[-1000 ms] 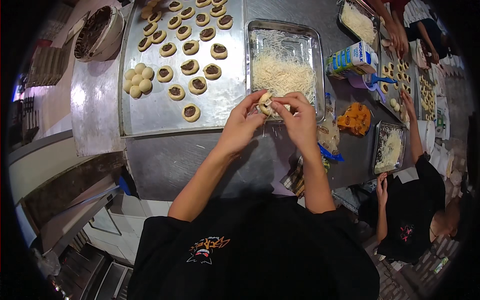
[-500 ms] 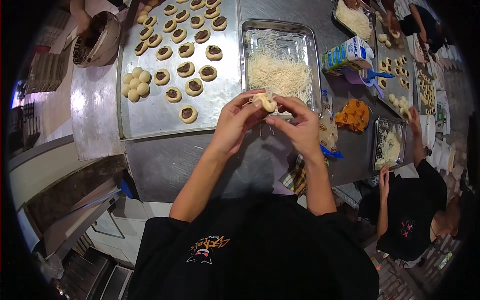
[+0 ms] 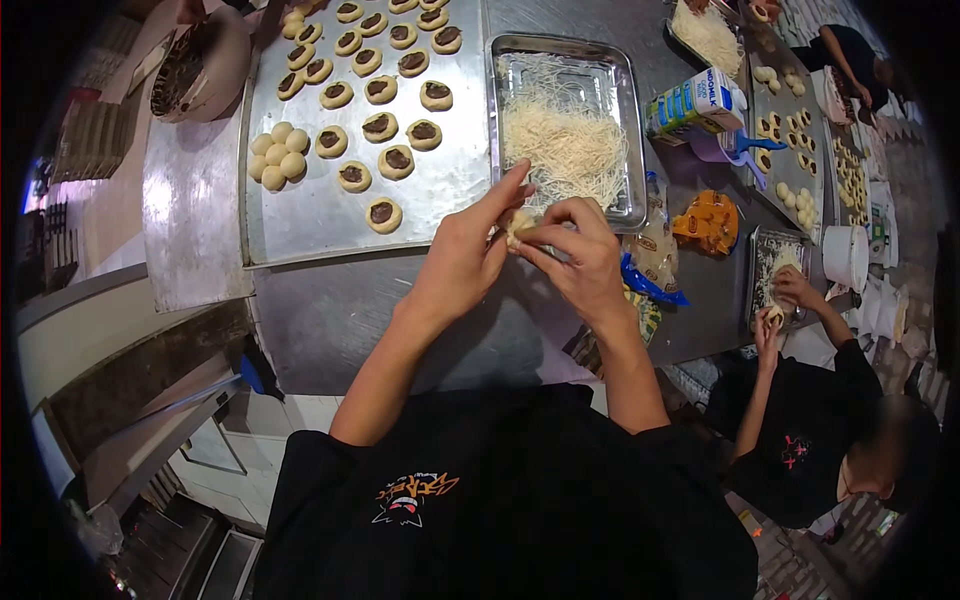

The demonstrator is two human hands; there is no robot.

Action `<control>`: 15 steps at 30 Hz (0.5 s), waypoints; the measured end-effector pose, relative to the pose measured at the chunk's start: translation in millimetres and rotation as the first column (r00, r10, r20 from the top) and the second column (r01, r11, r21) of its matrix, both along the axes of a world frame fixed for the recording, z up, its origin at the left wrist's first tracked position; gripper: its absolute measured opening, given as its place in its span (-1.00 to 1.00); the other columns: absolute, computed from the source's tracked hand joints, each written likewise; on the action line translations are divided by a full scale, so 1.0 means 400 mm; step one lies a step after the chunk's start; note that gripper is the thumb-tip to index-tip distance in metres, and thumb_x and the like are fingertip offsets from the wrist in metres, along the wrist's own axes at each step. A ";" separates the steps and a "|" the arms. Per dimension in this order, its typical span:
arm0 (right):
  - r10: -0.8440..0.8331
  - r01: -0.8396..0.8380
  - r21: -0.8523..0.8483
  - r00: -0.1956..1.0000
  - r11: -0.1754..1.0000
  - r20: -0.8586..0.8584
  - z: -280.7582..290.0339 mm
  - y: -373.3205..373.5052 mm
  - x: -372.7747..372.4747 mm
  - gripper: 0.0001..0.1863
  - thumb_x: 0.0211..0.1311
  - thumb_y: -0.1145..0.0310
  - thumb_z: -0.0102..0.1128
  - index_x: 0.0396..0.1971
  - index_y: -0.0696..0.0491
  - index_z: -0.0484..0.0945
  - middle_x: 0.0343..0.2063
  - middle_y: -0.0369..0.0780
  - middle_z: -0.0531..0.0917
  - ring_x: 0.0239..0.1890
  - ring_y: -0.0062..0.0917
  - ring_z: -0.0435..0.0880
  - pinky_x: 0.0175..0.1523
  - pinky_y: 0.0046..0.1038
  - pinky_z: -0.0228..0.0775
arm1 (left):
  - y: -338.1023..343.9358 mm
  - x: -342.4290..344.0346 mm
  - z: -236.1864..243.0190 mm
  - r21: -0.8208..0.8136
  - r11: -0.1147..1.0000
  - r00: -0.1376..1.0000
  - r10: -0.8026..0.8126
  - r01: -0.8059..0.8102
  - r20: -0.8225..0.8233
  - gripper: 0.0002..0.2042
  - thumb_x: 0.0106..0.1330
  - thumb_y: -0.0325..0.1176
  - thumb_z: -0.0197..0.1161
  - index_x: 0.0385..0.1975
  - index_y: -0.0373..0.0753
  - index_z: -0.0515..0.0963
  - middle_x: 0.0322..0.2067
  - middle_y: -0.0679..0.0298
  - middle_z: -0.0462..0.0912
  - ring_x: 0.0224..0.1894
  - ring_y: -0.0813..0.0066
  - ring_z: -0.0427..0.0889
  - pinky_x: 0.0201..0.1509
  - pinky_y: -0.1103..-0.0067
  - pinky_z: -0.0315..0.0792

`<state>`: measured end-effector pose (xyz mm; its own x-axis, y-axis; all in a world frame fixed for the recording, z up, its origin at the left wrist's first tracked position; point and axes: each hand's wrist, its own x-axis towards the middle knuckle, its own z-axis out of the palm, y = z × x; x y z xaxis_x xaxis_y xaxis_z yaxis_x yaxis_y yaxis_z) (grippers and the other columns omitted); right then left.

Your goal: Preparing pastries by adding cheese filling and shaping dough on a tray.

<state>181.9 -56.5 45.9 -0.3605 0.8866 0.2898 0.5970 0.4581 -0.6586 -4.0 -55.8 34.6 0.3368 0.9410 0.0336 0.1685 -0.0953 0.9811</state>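
The fingers (image 3: 556, 240) of the right hand (image 3: 588, 272) were pinched on the right side of a small lump of dough (image 3: 516, 226). The left hand (image 3: 458, 252) gripped the lump from the other side, with one finger sticking up past it. The lump was between the two hands, by the near edge of a shiny pan (image 3: 638, 160), and the hands hid part of it. In the pan lay a heap of thin, pale shreds (image 3: 575, 150). Just left of the pan was a big flat tray (image 3: 330, 220). It had lots of round buns (image 3: 383, 215) with brown stuff in the middle, and a bunch of plain balls (image 3: 281, 157) touching each other. Pan and tray sat on a grey desk (image 3: 370, 330). Right of the pan I saw a carton (image 3: 695, 105), a purple jug (image 3: 710, 151), an orange bag (image 3: 706, 224) and a clear bag (image 3: 655, 245) with blue on it. At the far left was a tub (image 3: 205, 65) smeared with brown. Over on the right, another person (image 3: 800, 420) in a black shirt held a little piece (image 3: 774, 317) by a small pan (image 3: 756, 285).
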 end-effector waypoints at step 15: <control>-0.233 0.020 -0.371 0.811 0.928 -0.538 0.102 -0.142 -0.303 -0.75 0.03 0.64 0.45 -0.23 0.18 0.72 -0.26 -0.24 0.63 -0.22 -0.54 0.66 -0.15 -0.53 0.51 | -0.155 -0.278 0.045 -0.572 0.821 0.680 0.419 -0.001 0.601 -0.62 0.33 -0.57 0.23 0.13 -0.36 0.40 0.14 0.05 0.52 0.03 0.37 0.65 0.10 0.48 0.56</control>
